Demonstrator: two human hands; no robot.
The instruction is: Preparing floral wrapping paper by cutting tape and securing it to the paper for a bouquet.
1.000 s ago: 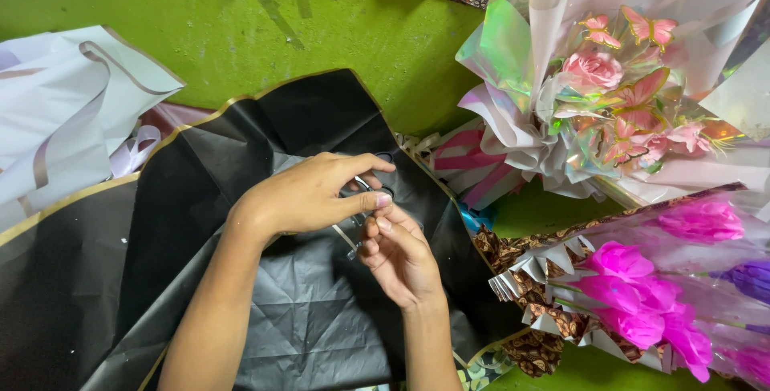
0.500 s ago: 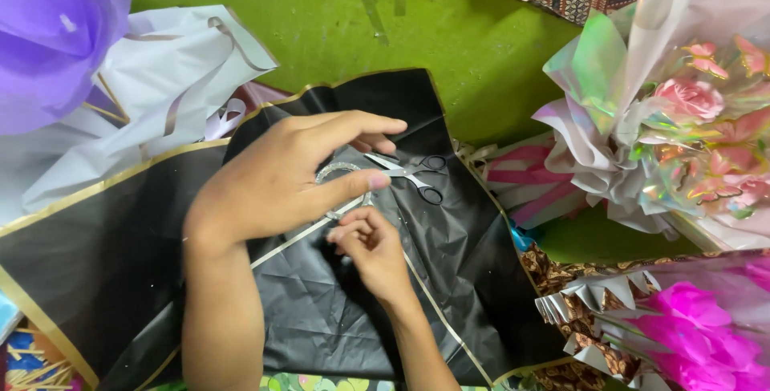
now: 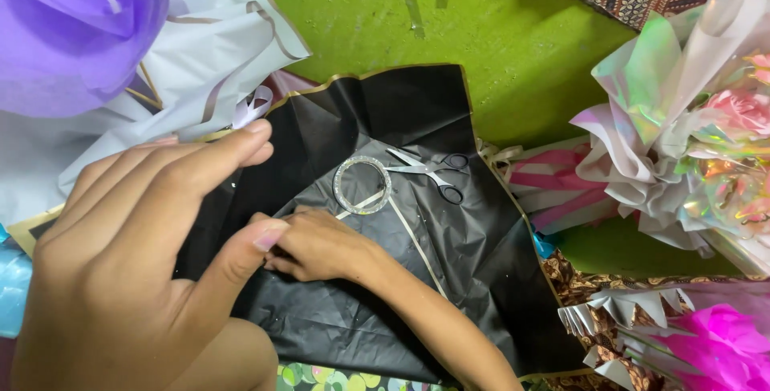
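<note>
Since half a second ago the left hand (image 3: pixel 136 263) has lifted off the scissors and come close to the camera, so it now fills the near left of the view, fingers loosely spread and curved, thumb bent toward the right hand, its grip open with nothing clearly in it. One purple tissue ball (image 3: pixel 76 26) sits at the far left, above one heap of pale grey wrapping paper with gold edging (image 3: pixel 200 62). One sheet of black wrapping paper with a gold border (image 3: pixel 401 222) lies spread in the middle over the green surface (image 3: pixel 481 30). The right hand (image 3: pixel 317 247) rests knuckles-up on this black sheet, fingers curled under near the left thumb; whether it pinches the paper cannot be told, since the left hand covers its fingertips. Just beyond it lie one glittery silver ring of ribbon (image 3: pixel 362 185) and, touching its right side, one pair of scissors with black handles (image 3: pixel 429 173), blades shut. To the right stand one bouquet in iridescent and grey wrapping (image 3: pixel 682 142) with pink flowers, and at the near right one bright magenta bouquet (image 3: pixel 714 343) with pleated silver trim.
</note>
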